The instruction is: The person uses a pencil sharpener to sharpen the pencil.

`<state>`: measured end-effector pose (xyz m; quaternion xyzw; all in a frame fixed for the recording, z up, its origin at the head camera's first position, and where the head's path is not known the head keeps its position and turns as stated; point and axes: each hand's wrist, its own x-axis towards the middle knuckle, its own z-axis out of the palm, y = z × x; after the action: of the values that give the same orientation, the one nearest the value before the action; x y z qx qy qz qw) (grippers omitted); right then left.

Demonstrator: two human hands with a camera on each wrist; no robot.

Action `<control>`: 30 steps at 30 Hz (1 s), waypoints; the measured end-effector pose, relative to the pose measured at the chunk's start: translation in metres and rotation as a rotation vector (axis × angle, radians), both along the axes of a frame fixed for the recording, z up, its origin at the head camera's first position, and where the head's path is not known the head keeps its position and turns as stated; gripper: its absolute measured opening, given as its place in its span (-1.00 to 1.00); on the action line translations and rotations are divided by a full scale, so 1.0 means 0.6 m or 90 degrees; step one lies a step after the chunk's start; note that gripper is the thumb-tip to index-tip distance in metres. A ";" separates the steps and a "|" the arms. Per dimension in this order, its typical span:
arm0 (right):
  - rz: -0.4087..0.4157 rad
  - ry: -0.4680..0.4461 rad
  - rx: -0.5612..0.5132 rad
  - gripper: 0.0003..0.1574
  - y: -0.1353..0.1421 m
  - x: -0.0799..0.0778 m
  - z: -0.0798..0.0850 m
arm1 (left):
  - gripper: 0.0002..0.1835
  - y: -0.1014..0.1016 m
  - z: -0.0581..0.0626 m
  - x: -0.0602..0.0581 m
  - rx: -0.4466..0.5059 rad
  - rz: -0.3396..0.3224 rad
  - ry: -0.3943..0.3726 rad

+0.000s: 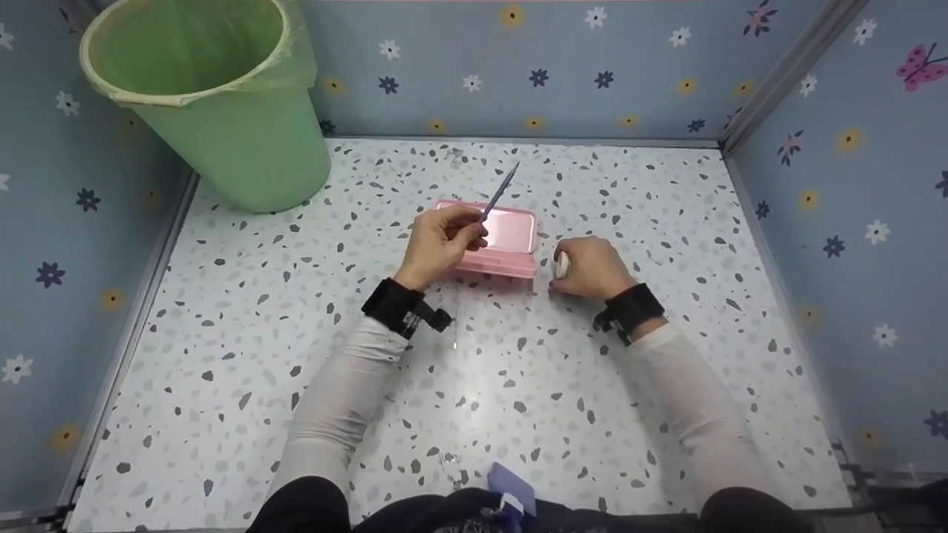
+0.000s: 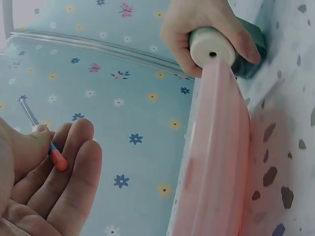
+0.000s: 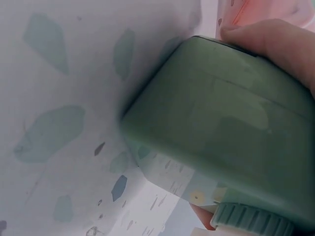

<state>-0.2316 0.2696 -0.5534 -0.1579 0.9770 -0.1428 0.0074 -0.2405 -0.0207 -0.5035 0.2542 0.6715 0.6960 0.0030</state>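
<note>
My left hand (image 1: 437, 243) pinches a blue pencil (image 1: 501, 191) between thumb and fingers, its point aimed up and away. In the left wrist view the pencil's orange-red end (image 2: 59, 161) rests by the fingers. Beneath that hand lies an open pink pencil case (image 1: 511, 231), its lid tilted back. To the right of the case, my right hand (image 1: 594, 266) grips a green pencil sharpener (image 3: 221, 113) low at the table. The sharpener's round cream face (image 2: 211, 47) has a dark hole in its middle. A ribbed green knob (image 3: 253, 219) shows on the sharpener's other side.
A tall green bin (image 1: 237, 141) with a liner stands at the back left. Blue flowered panels (image 1: 503, 66) wall in the speckled white table (image 1: 518, 385) on the left, back and right. A purple tag (image 1: 511, 485) hangs at the near edge.
</note>
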 end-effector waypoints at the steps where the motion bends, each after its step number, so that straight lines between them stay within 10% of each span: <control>1: 0.001 0.000 0.000 -0.50 0.000 0.000 0.001 | -0.74 -0.002 0.006 0.003 0.015 -0.008 -0.006; 7: 0.027 -0.015 -0.015 -0.37 0.001 -0.003 0.004 | -0.69 -0.019 0.024 0.013 0.038 -0.002 -0.013; 14: 0.068 -0.024 -0.059 -0.04 0.003 0.006 0.018 | -0.69 -0.045 -0.004 -0.004 -0.034 0.094 0.017; 22: 0.169 0.261 -0.085 -0.48 -0.056 0.045 0.055 | -0.77 -0.082 -0.020 -0.013 -0.240 0.207 0.073; 30: 0.174 0.193 -0.047 -0.68 -0.109 0.064 0.027 | -0.78 -0.088 -0.024 -0.010 -0.401 0.221 0.055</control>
<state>-0.1930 0.2042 -0.5370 -0.3087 0.9305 -0.1510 -0.1267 -0.2467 -0.0737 -0.5180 0.1521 0.8857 0.4337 -0.0651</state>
